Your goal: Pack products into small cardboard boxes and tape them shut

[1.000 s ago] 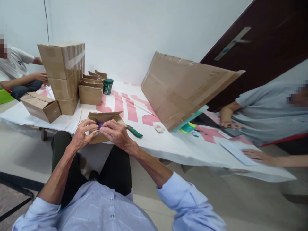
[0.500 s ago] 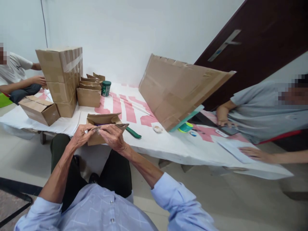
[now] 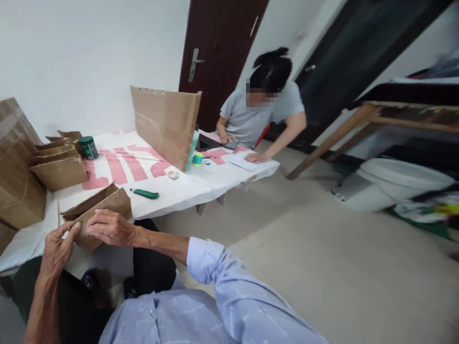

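Gripping the near flap of an open-topped cardboard box (image 3: 121, 202), the left hand (image 3: 58, 247) has its thumb on the outer face, with the fingers partly hidden behind the edge. The right hand (image 3: 112, 227) lies against the same flap, fingers bent and tips touching the cardboard; whether it pinches anything cannot be told. The box stands tilted in view at the near edge of the bench (image 3: 186, 185), in front of the seated person; its interior is largely hidden by the flap. A green cutter (image 3: 144, 193) lies on the bench just beside the box, to its right. Farther right are a small crumpled pale object (image 3: 172, 175), a yellow-and-teal roll (image 3: 197, 159) and a small blue item (image 3: 207, 163). Behind the box, a row of open cartons (image 3: 60, 173) stands between a taller stack of boxes (image 3: 17, 162) at the left and a dark green tub (image 3: 88, 148). A large cardboard panel (image 3: 163, 125) stands upright on the bench near the wall, its lower right corner near the roll. White cloth with red markings covers the bench top. At the far right end sits a co-worker (image 3: 238, 119) in a grey shirt, one hand resting on a white sheet (image 3: 243, 163). A white bin (image 3: 398, 179) stands on the floor at right, well apart from the bench.
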A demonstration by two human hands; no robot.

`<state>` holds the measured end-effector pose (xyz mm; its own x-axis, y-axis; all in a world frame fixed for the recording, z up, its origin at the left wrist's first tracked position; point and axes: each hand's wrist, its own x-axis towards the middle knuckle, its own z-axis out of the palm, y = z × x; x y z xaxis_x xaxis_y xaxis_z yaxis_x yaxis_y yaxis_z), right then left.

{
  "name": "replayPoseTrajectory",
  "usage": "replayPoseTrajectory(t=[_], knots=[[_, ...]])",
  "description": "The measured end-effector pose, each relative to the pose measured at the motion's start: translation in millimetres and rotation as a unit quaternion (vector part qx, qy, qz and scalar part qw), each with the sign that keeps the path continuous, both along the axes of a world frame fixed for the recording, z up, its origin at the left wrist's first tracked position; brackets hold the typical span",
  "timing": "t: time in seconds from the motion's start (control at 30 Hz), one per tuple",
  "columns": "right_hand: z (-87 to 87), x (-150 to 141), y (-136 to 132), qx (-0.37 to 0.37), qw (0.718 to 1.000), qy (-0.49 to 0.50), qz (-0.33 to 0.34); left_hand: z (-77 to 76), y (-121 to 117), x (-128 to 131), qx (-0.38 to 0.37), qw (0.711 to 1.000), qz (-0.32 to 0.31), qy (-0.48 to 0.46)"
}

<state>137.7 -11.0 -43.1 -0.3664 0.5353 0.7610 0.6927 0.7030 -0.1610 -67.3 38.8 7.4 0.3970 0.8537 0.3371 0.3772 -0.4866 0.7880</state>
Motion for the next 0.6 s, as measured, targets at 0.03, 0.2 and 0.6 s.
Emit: replayPoseTrajectory(t=[0.03,0.2,0.6], knots=[[0.5,1,-1,-0.005,1.000,0.009,0.000,-0.8,1,1,0.001,1.000,0.018,-0.001],[0.5,19,-18,-0.045,0.987,0.154,-0.009,-1.9,9,9,0.031,0.999,0.041,0.009],[-14.2,47,-54,-0.099,0.924,0.370,0.017,-8.9,-23,40,0.093,0.990,-0.079,0.074]])
